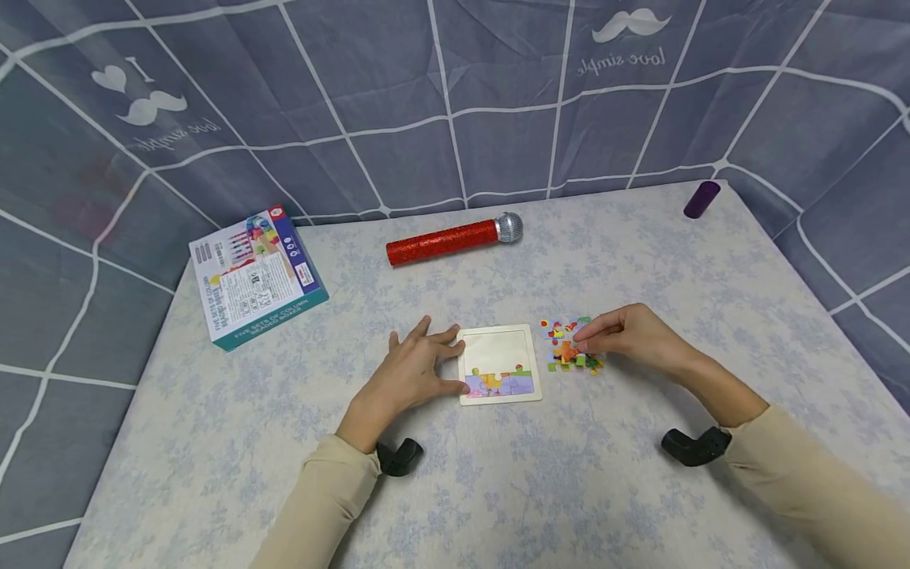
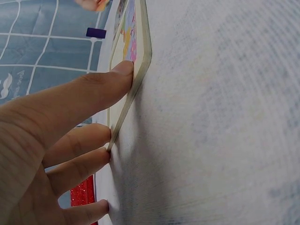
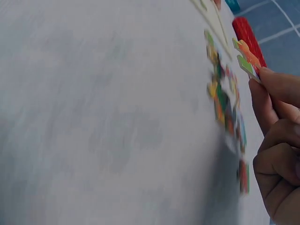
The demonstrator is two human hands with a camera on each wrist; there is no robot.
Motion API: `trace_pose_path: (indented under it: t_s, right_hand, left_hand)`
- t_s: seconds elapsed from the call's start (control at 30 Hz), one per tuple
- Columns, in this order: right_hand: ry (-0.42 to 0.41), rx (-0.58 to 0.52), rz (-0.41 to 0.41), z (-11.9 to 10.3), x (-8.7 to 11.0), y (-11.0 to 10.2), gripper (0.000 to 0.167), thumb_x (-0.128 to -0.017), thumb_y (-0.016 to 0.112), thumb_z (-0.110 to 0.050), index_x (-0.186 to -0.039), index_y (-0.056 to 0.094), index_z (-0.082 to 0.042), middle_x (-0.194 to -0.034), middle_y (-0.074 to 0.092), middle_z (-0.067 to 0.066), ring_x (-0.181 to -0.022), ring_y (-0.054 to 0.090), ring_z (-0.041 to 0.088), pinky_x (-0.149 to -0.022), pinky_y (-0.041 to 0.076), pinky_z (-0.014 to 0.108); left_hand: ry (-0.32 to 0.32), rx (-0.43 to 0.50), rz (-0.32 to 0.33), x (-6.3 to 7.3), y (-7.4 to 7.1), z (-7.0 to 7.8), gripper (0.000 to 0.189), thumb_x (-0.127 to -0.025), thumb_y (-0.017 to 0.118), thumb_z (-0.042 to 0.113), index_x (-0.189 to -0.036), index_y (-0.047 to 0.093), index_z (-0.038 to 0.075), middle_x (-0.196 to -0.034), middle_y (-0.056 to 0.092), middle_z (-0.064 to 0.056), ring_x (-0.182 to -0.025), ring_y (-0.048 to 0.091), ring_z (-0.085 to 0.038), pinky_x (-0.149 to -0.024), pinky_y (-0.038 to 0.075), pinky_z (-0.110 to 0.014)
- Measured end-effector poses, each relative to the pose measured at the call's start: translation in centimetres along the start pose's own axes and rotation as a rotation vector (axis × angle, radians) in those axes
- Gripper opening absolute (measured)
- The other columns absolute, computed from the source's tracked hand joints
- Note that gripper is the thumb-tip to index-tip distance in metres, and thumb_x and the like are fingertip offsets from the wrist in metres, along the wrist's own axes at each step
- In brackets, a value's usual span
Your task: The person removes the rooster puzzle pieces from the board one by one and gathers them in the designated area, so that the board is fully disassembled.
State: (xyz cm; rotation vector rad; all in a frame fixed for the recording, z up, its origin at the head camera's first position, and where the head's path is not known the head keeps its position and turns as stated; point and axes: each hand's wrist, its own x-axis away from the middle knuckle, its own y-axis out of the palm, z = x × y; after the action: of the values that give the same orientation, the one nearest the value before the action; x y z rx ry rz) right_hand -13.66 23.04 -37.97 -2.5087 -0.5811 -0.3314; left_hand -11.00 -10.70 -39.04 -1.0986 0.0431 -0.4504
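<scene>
A square wooden puzzle board [image 1: 498,348] with a raised rim lies on the table, its bottom row filled with joined pieces [image 1: 501,383]. My left hand [image 1: 412,367] rests at the board's left side. In the left wrist view its thumb [image 2: 123,68] presses on the rim near a corner, while fingertips touch the edge. My right hand [image 1: 640,340] pinches an orange and green puzzle piece [image 3: 248,57] between thumb and fingers, raised above the table. Just beneath and beside that hand lie several loose colourful puzzle pieces [image 3: 225,105], right of the board.
Behind the board lies a red glittery microphone [image 1: 444,243] with a silver head. A bead-set box [image 1: 256,276] sits at the back left, and a purple cylinder [image 1: 701,199] at the back right. A grey-blue checked curtain [image 1: 398,103] borders the patterned table [image 1: 569,474].
</scene>
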Motion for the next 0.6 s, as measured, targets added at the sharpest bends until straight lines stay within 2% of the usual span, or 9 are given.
trace_pose_path:
  t_s: [0.2, 0.47, 0.6]
  right_hand:
    - [0.033, 0.03, 0.031, 1.7, 1.4, -2.0, 0.037, -0.086, 0.076, -0.036, -0.11, 0.076, -0.009, -0.111, 0.073, 0.004, -0.099, 0.062, 0.008, -0.079, 0.049, 0.026]
    - [0.098, 0.073, 0.074, 3.9, 2.4, -4.2, 0.041, -0.087, 0.074, -0.038, -0.115, 0.074, -0.007, -0.119, 0.069, 0.007, -0.091, 0.055, 0.003, -0.067, 0.041, 0.026]
    - [0.095, 0.073, 0.067, 4.3, 2.5, -4.5, 0.04, -0.088, 0.074, -0.036, -0.113, 0.074, -0.006, -0.118, 0.07, 0.008, -0.095, 0.059, 0.0, -0.074, 0.046, 0.023]
  left_hand:
    - [-0.006, -0.003, -0.007, 0.0, -0.1, 0.0, 0.07, -0.073, 0.087, 0.039, -0.133, 0.062, 0.013, -0.15, 0.044, 0.001, -0.148, 0.016, -0.035, -0.107, 0.007, -0.075]
    - [0.001, -0.002, -0.006, 0.0, 0.0, -0.1, 0.07, -0.073, 0.087, 0.039, -0.133, 0.062, 0.013, -0.15, 0.044, 0.001, -0.148, 0.017, -0.036, -0.106, 0.007, -0.076]
    - [0.005, -0.001, -0.001, 0.0, 0.1, -0.1, 0.07, -0.073, 0.087, 0.038, -0.133, 0.062, 0.013, -0.15, 0.044, 0.001, -0.148, 0.017, -0.036, -0.105, 0.008, -0.076]
